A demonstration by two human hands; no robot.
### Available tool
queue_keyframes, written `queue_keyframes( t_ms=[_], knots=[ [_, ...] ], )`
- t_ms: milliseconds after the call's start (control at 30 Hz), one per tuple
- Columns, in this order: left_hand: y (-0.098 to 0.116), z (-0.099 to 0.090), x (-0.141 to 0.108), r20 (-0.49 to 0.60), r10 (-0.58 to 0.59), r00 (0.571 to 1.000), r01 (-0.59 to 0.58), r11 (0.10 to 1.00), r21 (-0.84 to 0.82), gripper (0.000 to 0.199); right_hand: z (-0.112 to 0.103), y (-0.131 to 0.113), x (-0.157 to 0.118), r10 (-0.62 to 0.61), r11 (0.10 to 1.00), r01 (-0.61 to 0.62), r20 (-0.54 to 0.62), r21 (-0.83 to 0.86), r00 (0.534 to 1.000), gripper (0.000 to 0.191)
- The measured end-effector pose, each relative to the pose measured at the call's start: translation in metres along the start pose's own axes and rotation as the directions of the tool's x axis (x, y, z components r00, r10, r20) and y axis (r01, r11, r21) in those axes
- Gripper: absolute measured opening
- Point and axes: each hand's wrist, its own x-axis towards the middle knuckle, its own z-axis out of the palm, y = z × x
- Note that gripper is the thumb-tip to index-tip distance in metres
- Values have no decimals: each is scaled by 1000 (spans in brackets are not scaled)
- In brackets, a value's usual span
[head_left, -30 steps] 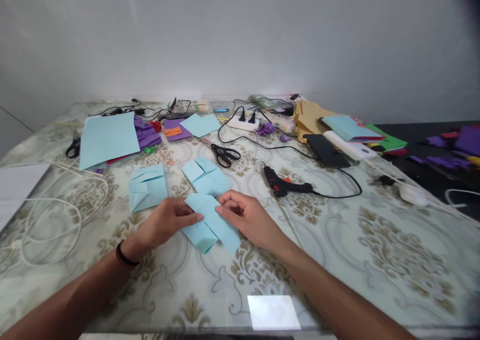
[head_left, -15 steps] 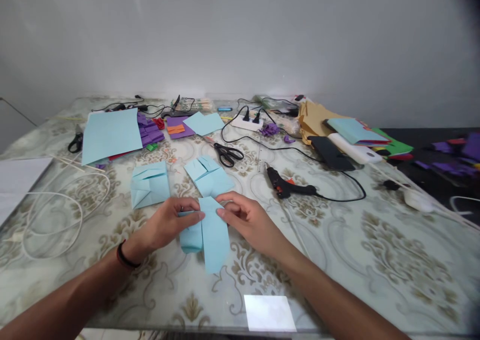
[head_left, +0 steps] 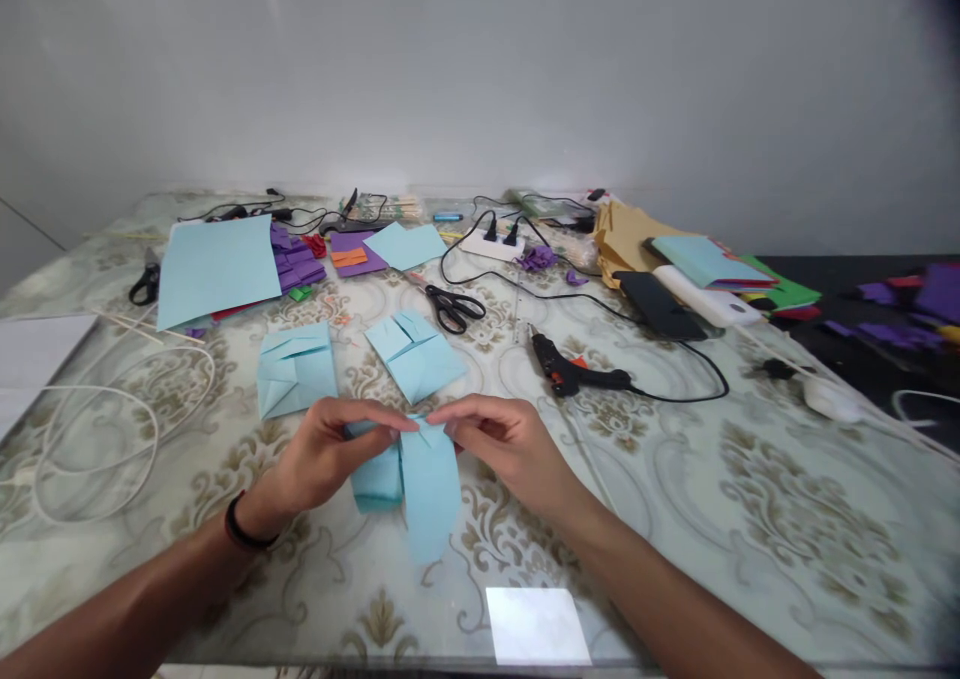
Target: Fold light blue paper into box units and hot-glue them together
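Note:
Between my hands is a light blue folded paper (head_left: 431, 494), with one flap hanging down toward me and a boxy folded part on its left. My left hand (head_left: 322, 454) pinches its upper left edge, fingertips at the top fold. On the other side my right hand (head_left: 502, 444) grips the upper right edge with thumb and fingers. Both index fingers press close together on the top. Just beyond lie two more light blue folded pieces: a left one (head_left: 296, 369) and a right one (head_left: 415, 354) with slit-like folds.
Black scissors (head_left: 454, 309) and a glue gun (head_left: 566, 367) with a cord lie beyond my hands. A white power strip (head_left: 491, 246) sits at the back. Blue sheets (head_left: 219, 271) are at left, a coiled white cable (head_left: 97, 509) nearer, and a black phone (head_left: 660, 306) at right.
My fingers have moved inward on the top edge of the blue paper, which now bends and creases there. The hanging flap curves lower toward me.

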Motion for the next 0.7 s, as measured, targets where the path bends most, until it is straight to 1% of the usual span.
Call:
queue_keyframes(
  t_ms=[167,267,300,333,400,467,500,567,633,700],
  knots=[
    [-1,-1,-1,41,111,993,-109,993,-43,19,3,1,0,16,992,-12,-28,124,999,20],
    [-3,1,-2,52,166,985,-163,985,-57,20,4,3,0,65,976,-57,-34,213,997,23],
    [-4,2,-3,52,168,985,-165,985,-50,20,5,4,0,83,968,-73,-33,238,996,25],
    [-5,2,-4,37,155,987,-154,988,-35,18,5,5,0,95,962,-83,-34,260,995,26],
    [-5,4,-5,-12,81,997,-81,997,-2,14,6,7,0,109,956,-92,-47,277,993,26],
    [-5,4,-6,-48,-4,999,4,1000,9,22,6,9,1,109,961,-84,-78,265,991,26],
    [-4,4,-6,-47,-26,999,27,1000,9,27,7,10,1,102,965,-75,-94,252,990,25],
    [-1,5,-6,-16,-19,1000,20,1000,12,29,7,11,1,78,972,-50,-112,228,991,19],
    [0,5,-5,5,19,1000,-19,1000,24,24,6,11,1,48,977,-24,-110,212,993,14],
    [1,5,-4,22,31,999,-31,999,34,19,4,9,0,27,986,-10,-99,169,995,12]
  ],
)
